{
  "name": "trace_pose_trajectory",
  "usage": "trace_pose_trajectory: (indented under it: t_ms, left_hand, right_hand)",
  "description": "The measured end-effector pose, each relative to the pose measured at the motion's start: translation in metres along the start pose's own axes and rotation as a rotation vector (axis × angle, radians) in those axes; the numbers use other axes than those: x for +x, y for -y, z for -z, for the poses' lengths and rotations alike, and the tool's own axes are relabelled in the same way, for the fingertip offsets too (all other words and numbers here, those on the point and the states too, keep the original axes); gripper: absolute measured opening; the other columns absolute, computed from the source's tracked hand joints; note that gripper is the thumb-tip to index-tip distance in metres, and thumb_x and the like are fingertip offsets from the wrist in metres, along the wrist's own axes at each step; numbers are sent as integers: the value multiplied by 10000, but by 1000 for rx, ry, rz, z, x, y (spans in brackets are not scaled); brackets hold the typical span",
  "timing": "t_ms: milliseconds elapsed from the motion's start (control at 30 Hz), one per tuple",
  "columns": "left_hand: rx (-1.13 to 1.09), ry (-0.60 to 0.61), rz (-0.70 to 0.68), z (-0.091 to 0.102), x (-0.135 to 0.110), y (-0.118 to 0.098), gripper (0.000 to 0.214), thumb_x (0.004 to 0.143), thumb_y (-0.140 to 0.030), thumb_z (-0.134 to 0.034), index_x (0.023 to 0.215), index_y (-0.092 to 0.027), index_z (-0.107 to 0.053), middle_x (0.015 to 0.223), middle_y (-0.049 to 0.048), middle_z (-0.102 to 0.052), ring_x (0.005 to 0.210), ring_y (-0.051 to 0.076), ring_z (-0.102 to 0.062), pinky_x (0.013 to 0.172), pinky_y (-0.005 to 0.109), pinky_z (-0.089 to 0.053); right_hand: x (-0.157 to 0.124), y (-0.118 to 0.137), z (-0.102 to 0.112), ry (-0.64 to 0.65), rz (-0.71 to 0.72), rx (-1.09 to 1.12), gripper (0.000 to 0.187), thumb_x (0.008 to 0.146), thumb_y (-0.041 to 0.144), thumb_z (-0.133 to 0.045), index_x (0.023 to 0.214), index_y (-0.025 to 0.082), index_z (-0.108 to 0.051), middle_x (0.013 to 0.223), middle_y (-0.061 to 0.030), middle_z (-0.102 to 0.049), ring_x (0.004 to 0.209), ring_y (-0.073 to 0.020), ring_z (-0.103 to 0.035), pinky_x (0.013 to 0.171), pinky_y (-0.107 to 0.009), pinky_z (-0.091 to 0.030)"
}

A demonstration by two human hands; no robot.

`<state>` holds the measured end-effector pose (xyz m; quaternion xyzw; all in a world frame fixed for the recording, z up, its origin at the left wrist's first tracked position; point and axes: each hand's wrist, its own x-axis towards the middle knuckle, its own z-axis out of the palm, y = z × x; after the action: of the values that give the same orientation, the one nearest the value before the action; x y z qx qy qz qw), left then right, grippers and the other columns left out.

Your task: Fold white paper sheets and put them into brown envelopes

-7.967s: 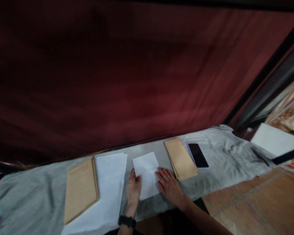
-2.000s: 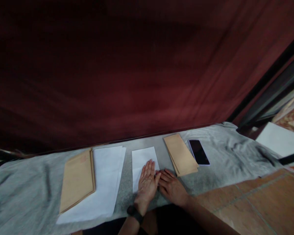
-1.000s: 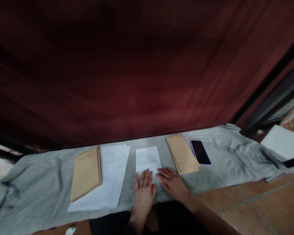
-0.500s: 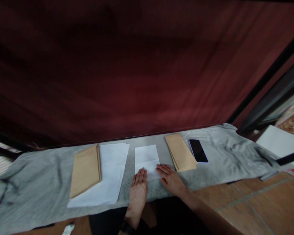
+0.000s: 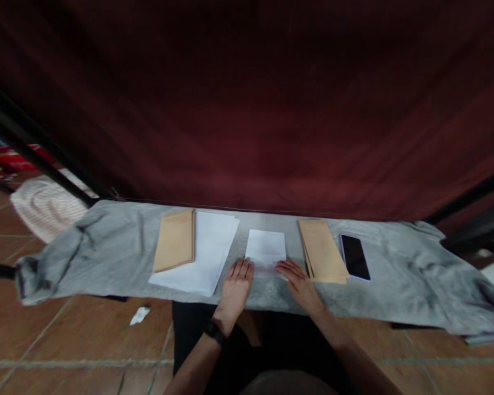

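Your left hand [image 5: 236, 278] and right hand [image 5: 298, 281], well apart, touch the near corners of the paper [image 5: 265, 244], flat on grey cloth [image 5: 119, 249] between white sheets [image 5: 213, 249] and envelopes [image 5: 323, 249]; whether either pinches it, you cannot tell.

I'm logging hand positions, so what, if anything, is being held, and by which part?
The left hand and right hand touch the near corners of the middle white paper; whether they grip or only press cannot be told.
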<state>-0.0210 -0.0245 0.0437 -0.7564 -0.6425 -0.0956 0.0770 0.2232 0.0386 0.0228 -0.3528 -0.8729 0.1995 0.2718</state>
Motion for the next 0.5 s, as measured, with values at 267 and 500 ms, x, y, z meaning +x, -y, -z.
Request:
trace_pose_trajectory:
  t_ms: [267,500]
  left_hand:
    - [-189,-85,83,30,9,5,619,861,-48,-450,1469,-165,-456,1496,130,-531,1380,258,-487,1154,455,-386]
    - [-947,-273,376,33,26,-4,592,922,-407,-575,1461,-195,-453,1453,113,-572,1327,251,-537,1122,437,-430]
  right_hand:
    - [11,16,38,-154,4,117,556,894,84,-385,1333,303,-645,1260,-33,-704,1247,-232,-603,1132,-483,-446]
    - [37,50,79,-402,-207,344,307,974,351,-507,1169,249,-721,1138,-61,-747,1069,-242,-687,909,-368,-571]
